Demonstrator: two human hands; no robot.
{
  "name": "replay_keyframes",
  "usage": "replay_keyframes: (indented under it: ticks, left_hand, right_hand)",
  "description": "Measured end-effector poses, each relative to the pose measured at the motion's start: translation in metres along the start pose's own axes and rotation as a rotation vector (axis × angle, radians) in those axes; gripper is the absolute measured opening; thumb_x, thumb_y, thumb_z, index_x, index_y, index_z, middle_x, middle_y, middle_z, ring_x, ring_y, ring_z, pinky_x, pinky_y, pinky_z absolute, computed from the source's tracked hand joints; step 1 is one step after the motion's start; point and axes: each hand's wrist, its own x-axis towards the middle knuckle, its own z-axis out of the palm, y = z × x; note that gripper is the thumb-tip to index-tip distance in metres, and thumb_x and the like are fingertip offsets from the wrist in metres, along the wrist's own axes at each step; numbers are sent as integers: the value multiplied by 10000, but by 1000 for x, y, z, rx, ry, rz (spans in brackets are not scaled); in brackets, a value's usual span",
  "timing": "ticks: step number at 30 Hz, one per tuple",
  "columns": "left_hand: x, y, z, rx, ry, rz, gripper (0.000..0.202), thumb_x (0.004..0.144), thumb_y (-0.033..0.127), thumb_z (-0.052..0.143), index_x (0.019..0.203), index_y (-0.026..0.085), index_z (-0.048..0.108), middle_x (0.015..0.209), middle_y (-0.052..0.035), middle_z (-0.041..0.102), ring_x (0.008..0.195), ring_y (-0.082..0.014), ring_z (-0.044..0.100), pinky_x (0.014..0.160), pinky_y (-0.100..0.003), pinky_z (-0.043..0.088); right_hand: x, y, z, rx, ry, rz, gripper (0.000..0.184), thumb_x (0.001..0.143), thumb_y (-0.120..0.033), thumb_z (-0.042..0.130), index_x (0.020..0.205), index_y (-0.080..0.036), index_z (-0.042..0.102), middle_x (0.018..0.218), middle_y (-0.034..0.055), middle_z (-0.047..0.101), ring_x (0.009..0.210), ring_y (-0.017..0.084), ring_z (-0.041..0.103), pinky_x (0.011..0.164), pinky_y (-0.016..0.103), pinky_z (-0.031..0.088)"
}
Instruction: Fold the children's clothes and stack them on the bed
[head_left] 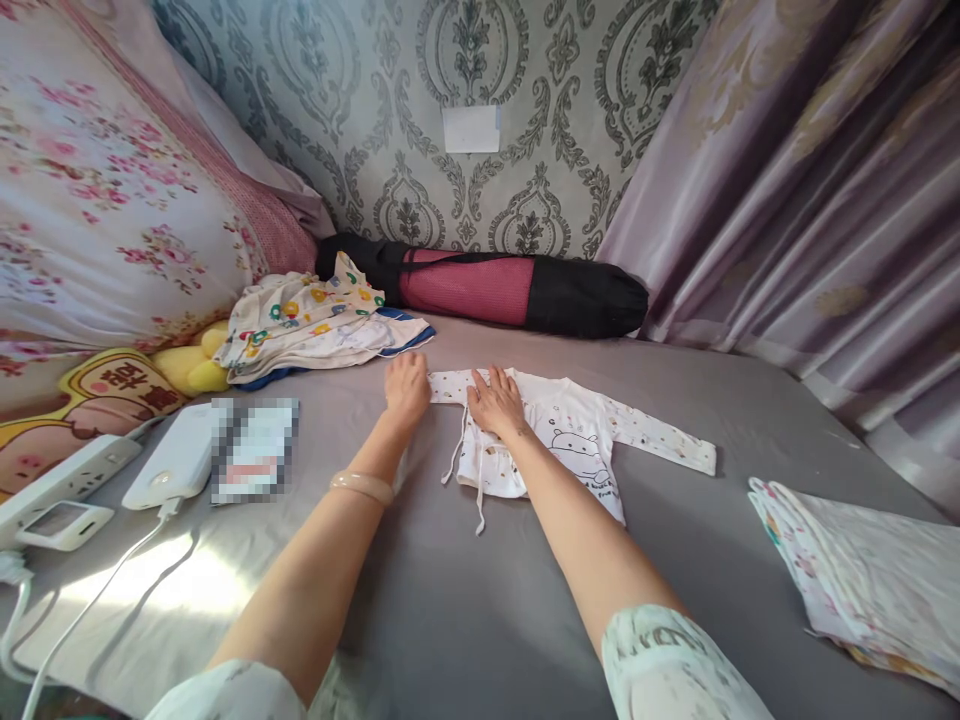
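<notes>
The grey sheet (465,610) runs back to a patterned wall (420,80), with a curtain (787,200) at right. The white shirt (581,410) lies mid-sheet, partly hidden by your right forearm. Your right hand (496,402) rests flat on it, fingers slightly spread; your left hand (407,385) curls at a cuff, grip indeterminable. A rectangular item (255,450) is pixelated; the folded cloth (870,580) is cut off.

Both arms reach up from the bottom edge of the frame, elbows apart, forearms drawing closer toward the centre. The left forearm (300,570) slants up and right; its hand (407,385), just left of centre, is curled, knuckles uppermost, fingertips hidden. The right forearm (600,540) slants up and left to a flat right hand (496,402) near mid-frame, palm down, fingers spread toward the top.
</notes>
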Motion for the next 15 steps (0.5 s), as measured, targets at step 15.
replay_keyframes:
  ticks: [15]
  left_hand:
    - [-10, -20, 22, 59, -251, -3, 670, 995, 459, 172, 1499, 45, 329, 1579, -184, 292, 1481, -306, 211, 1201, -483, 129]
  right_hand:
    - [2, 0, -1, 2, -42, 2, 543, 1014, -416, 261, 1522, -242, 346, 1607, 88, 261, 1480, 254, 181, 1178, 416, 91]
